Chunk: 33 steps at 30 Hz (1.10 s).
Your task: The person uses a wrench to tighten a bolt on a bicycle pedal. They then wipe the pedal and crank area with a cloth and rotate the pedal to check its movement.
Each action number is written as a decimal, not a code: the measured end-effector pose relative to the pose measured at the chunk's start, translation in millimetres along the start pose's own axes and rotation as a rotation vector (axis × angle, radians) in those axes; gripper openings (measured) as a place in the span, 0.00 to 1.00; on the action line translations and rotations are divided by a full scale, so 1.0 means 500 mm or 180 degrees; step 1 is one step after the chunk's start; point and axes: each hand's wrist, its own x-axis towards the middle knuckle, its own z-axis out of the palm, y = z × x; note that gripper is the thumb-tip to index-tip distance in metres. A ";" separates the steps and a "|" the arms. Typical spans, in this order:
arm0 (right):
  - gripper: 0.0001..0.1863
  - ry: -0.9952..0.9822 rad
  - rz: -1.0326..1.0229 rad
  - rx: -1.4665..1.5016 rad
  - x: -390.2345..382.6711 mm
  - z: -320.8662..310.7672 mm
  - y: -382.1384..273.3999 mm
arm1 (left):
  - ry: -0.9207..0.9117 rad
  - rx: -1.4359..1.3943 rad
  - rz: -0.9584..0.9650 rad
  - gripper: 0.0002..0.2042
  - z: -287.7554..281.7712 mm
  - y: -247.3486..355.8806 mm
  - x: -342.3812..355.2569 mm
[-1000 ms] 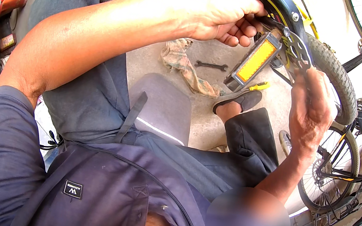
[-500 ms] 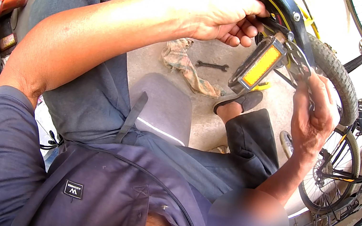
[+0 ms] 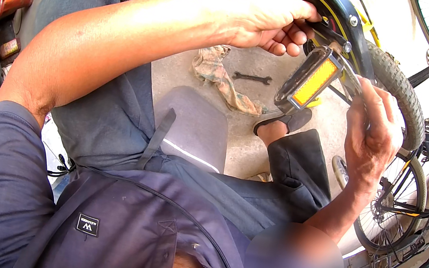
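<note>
My left hand [image 3: 276,27] reaches to a dark crank arm [image 3: 328,35] on the yellow-and-black bicycle [image 3: 361,36], thumb pressed on it and fingers curled. Just below is a pedal with a yellow reflector [image 3: 314,81], tilted diagonally. My right hand [image 3: 374,125] grips a flat metal piece [image 3: 350,77] beside the pedal, seen nearly edge-on and partly hidden by my fingers. The rear of my right hand is near the knobby tyre [image 3: 408,102].
A wrench [image 3: 251,78] and a stained rag [image 3: 208,70] lie on the concrete floor, with a yellow-handled tool partly behind the pedal. Red tools and metal parts [image 3: 11,3] are at the left. Another bicycle [image 3: 413,209] stands at the right, near my legs [image 3: 284,163].
My right hand has shifted slightly right; the flat metal piece has turned more edge-on. The pedal has moved slightly up and right. My left hand stays almost in place.
</note>
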 end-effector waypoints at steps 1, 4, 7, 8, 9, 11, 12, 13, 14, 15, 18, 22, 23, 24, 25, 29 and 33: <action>0.18 0.0000 0.0009 0.0008 0.000 0.001 -0.001 | 0.0013 0.0009 0.0014 0.16 0.000 0.000 0.000; 0.17 0.0001 0.0015 -0.0001 0.002 0.002 -0.006 | 0.0031 0.0032 0.0055 0.16 0.000 -0.002 -0.001; 0.17 0.0004 0.0000 -0.0031 0.004 0.002 -0.010 | 0.0016 0.0039 0.0085 0.16 -0.001 -0.003 0.000; 0.16 0.0009 0.0012 -0.0021 0.004 0.003 -0.012 | 0.0014 0.0043 0.0094 0.16 0.000 -0.003 0.000; 0.16 0.0014 0.0025 -0.0010 0.003 0.003 -0.013 | 0.0011 0.0047 0.0103 0.16 0.000 -0.003 -0.001; 0.16 0.0064 -0.0031 -0.0012 0.004 0.003 -0.012 | -0.0002 0.0042 0.0102 0.16 0.000 -0.003 0.001; 0.16 0.0089 -0.0064 -0.0008 0.005 0.003 -0.012 | -0.0003 0.0039 0.0103 0.16 -0.001 -0.004 0.002; 0.15 0.0082 -0.0071 -0.0014 0.007 0.002 -0.013 | 0.0007 0.0031 0.0102 0.16 -0.002 -0.004 0.002; 0.15 0.0073 -0.0070 -0.0025 0.008 0.001 -0.015 | 0.0005 0.0022 0.0098 0.15 -0.002 -0.004 0.003; 0.14 0.0065 -0.0070 -0.0037 0.009 0.000 -0.016 | 0.0005 0.0013 0.0094 0.15 -0.001 -0.004 0.003; 0.12 -0.0047 0.0217 0.0129 0.014 0.003 -0.016 | -0.0016 0.0020 0.0079 0.15 -0.002 -0.003 0.002; 0.10 -0.0084 0.0271 0.0112 0.019 0.005 -0.015 | -0.0027 -0.0034 0.0073 0.15 -0.001 -0.001 0.000; 0.10 -0.0091 0.0249 0.0091 0.020 0.003 -0.016 | -0.0044 -0.0056 0.0076 0.15 -0.001 -0.001 0.000; 0.10 -0.0097 0.0227 0.0070 0.020 0.002 -0.017 | -0.0062 -0.0077 0.0079 0.15 -0.002 -0.002 0.000; 0.10 -0.0087 0.0239 0.0109 0.020 0.003 -0.018 | -0.0056 -0.0077 0.0081 0.15 -0.002 -0.002 0.000; 0.11 -0.0169 0.0325 0.0276 0.018 0.010 -0.017 | -0.0039 -0.0071 0.0087 0.14 -0.006 -0.006 0.004; 0.11 -0.0328 0.0301 0.0266 0.018 0.029 -0.015 | 0.0071 -0.0097 0.0098 0.14 -0.004 -0.010 0.009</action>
